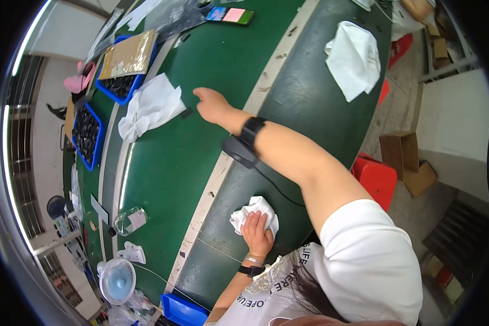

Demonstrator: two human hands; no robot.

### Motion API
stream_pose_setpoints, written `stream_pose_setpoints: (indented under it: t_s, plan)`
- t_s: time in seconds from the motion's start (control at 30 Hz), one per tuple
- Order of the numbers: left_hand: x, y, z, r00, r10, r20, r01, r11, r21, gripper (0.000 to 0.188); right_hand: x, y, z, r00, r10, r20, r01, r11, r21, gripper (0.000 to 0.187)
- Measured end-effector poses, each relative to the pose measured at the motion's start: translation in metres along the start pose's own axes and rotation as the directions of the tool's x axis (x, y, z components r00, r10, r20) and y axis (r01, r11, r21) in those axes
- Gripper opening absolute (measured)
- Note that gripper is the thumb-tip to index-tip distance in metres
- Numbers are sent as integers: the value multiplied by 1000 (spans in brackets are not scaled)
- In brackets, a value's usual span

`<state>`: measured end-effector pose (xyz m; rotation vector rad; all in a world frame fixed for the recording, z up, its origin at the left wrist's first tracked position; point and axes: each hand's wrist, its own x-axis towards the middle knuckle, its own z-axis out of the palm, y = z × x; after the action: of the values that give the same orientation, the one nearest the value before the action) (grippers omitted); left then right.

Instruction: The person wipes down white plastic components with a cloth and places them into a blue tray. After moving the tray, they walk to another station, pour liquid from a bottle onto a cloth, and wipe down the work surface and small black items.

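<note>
My left hand (pixel 258 234) presses down on a bunched white cloth (pixel 255 206) at the near edge of the bench, its fingers curled over the folds. Across the green surface my right hand (pixel 214 106) reaches out with one finger stretched; the other fingers are partly hidden under it, and I see nothing held. Just left of that hand lies a small black piece (pixel 186 113), apart from the fingers. It sits beside the edge of a second white cloth (pixel 152 108), loosely crumpled. A third white cloth (pixel 354 60) lies at the upper right.
Blue trays (pixel 96 157) of small black parts stand at the left, one topped by a cardboard piece (pixel 129 54). A clear jar (pixel 130 221), a small fan (pixel 117 281) and an empty-looking blue tray (pixel 182 309) are lower left. A phone (pixel 230 15) lies at the top, a red stool (pixel 376 178) right.
</note>
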<state>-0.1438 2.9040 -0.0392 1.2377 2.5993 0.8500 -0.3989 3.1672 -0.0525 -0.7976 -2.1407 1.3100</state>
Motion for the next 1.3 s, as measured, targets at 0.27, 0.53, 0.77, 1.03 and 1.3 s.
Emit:
stream_pose_setpoints:
  t_s: [0.27,0.53,0.77,1.03,1.3]
  plan:
    - [5,4,-2,998,62,-8,-61,997,46,44,-122,64,-252,986,164,24,-165,984,60,29]
    - [3,5,3,995,95,-12,-93,990,102,44,14,114,-390,971,-61,-231,-139,643,-754,76]
    - [0,4,8,998,63,23,-65,988,139,44,-66,134,-267,780,-570,260,615,617,-491,17]
    - [9,26,12,995,-75,58,58,965,255,44,-69,90,-385,779,-264,569,21,917,398,45]
    - [29,41,31,962,-267,-50,263,872,412,42,140,164,-401,962,-187,197,271,684,-677,48]
